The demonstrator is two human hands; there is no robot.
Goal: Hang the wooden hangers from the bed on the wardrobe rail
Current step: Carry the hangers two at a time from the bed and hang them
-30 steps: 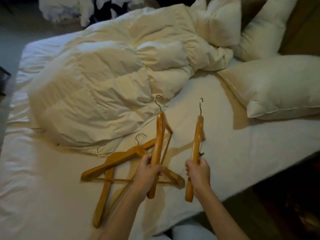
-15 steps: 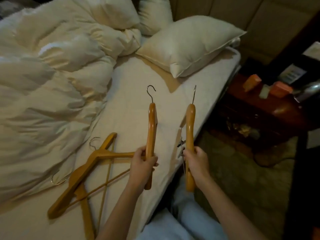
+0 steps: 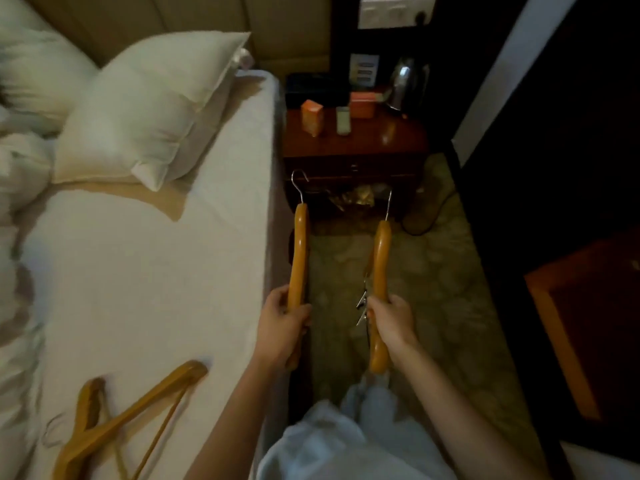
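Observation:
My left hand (image 3: pixel 283 323) grips a wooden hanger (image 3: pixel 300 251) by one arm, its metal hook pointing away from me, right at the bed's edge. My right hand (image 3: pixel 389 322) holds a second wooden hanger (image 3: pixel 381 261) the same way over the carpet; metal clips dangle beside it. Two more wooden hangers (image 3: pixel 114 424) lie crossed on the white sheet of the bed (image 3: pixel 138 271) at the lower left. No wardrobe rail is in view.
A pillow (image 3: pixel 149 109) and a rumpled duvet lie at the bed's head. A dark wooden nightstand (image 3: pixel 356 150) with orange boxes and a kettle (image 3: pixel 407 84) stands ahead. A patterned carpet strip (image 3: pixel 415 271) runs between the bed and dark furniture on the right.
The view has swung right, from the bed toward the nightstand and floor. Both hands, each still holding a hanger, have moved off the mattress to its edge and over the carpet.

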